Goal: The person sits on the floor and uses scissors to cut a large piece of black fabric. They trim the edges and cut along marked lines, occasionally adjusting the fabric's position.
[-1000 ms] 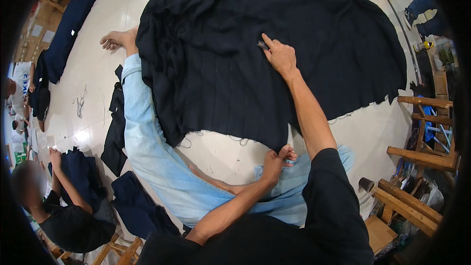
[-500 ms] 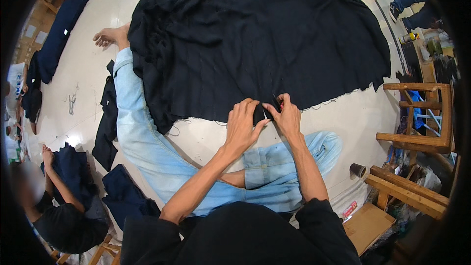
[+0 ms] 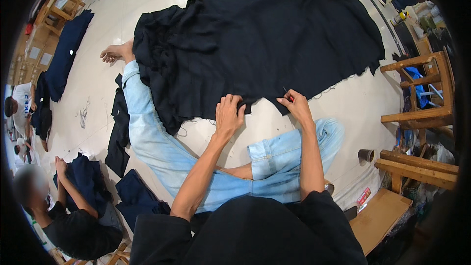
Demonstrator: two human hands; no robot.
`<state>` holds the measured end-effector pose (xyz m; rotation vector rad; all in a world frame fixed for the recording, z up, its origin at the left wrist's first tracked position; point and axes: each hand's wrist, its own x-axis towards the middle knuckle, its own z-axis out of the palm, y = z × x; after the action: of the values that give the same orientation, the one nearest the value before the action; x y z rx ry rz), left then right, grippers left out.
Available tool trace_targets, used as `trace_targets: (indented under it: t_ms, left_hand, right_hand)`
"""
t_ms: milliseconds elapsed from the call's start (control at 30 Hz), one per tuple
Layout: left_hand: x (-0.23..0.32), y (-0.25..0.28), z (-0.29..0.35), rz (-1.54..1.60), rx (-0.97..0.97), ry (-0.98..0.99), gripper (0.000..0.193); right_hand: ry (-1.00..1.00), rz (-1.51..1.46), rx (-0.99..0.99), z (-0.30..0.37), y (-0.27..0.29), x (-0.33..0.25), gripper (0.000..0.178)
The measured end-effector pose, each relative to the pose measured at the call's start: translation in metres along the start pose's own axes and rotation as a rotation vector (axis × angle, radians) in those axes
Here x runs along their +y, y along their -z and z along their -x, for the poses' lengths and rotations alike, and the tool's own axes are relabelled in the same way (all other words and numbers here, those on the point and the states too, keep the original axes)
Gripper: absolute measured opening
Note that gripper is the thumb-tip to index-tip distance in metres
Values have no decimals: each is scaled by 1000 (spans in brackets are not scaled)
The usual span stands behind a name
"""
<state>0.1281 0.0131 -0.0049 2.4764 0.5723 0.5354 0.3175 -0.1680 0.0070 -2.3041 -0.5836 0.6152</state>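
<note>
A wide black cloth (image 3: 274, 34) with frayed edges lies spread over the floor before me, covering part of my stretched-out leg. At its near edge, my left hand (image 3: 229, 113) grips the fabric, fingers on top and thumb out to the side. My right hand (image 3: 297, 105) is closed around a small red tool with a thin dark tip (image 3: 291, 98); its kind I cannot make out. That hand's thumb and fingertip also pinch a corner of the cloth. Between the hands the edge parts in an open notch, with pale floor showing through.
Wooden stool frames (image 3: 417, 118) and a brown cup (image 3: 366, 155) stand at the right, above a flat cardboard piece (image 3: 382, 218). Left of my leg lie a black cloth strip (image 3: 117, 127) and folded navy cloth (image 3: 137, 198). A co-worker (image 3: 78, 225) sits at lower left.
My hands have moved apart, the left one leftward and the right one rightward. The cloth edge between them has opened into a wider notch. The whole view has shifted slightly.
</note>
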Motion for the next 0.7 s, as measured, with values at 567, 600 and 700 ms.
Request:
trace_targets:
  t_ms: [567, 600, 700]
  left_hand:
    - [12, -22, 8, 164, -52, -18, 39]
    - [16, -19, 8, 194, -39, -3, 37]
    - [26, -11, 8, 276, 11, 37, 34]
  right_hand:
    - [-118, -28, 249, 25, 52, 4, 45]
    - [-82, -57, 272, 34, 73, 5, 44]
    - [16, -104, 528, 42, 143, 59, 37]
